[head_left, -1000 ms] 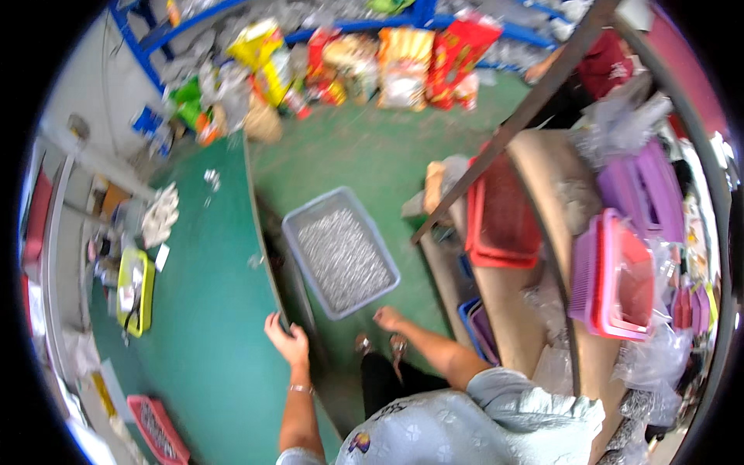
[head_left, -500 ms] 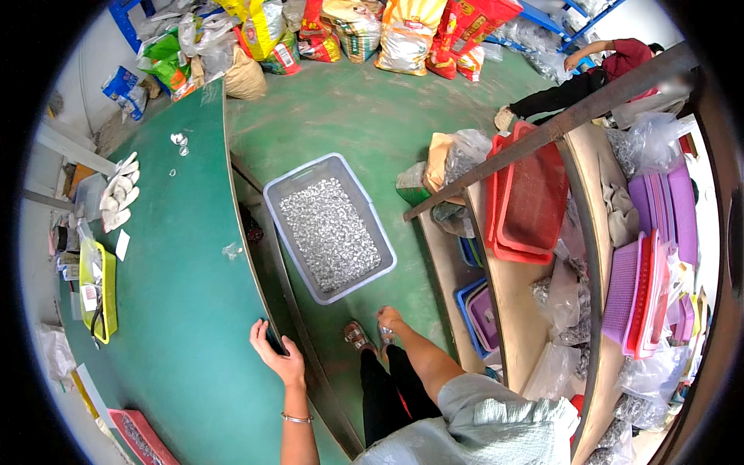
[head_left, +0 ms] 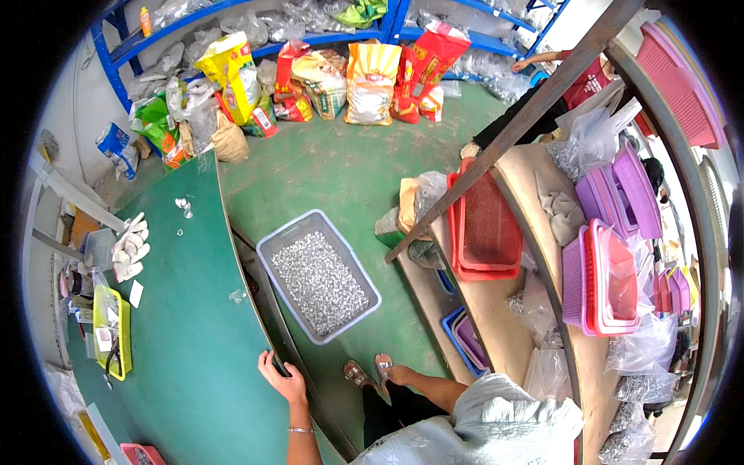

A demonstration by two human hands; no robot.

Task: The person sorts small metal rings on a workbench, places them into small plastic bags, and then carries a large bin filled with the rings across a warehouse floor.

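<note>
My left hand (head_left: 285,381) lies at the right edge of the green table (head_left: 186,325), thumb and fingers apart around the edge. A dark patch shows between thumb and fingers; I cannot make out what it is. My right hand (head_left: 398,375) hangs low by my legs, above my sandals, its fingers curled in and nothing visible in them. Ahead of my feet, a grey-blue plastic crate (head_left: 363,311) stands on the floor, spread with many small silvery metal pieces (head_left: 318,279). Neither hand touches the crate.
White gloves (head_left: 130,248) and a yellow-green basket (head_left: 125,341) lie on the table's left side. Red trays (head_left: 487,232) and purple baskets sit on the shelving (head_left: 496,333) at right, under a slanting metal bar. Bulging sacks (head_left: 370,85) line the back; a person (head_left: 585,81) sits far right.
My view has tilted up, so the crate and table appear lower and more of the back shelves shows. My left hand stays at the table edge; my right hand still hangs low.
</note>
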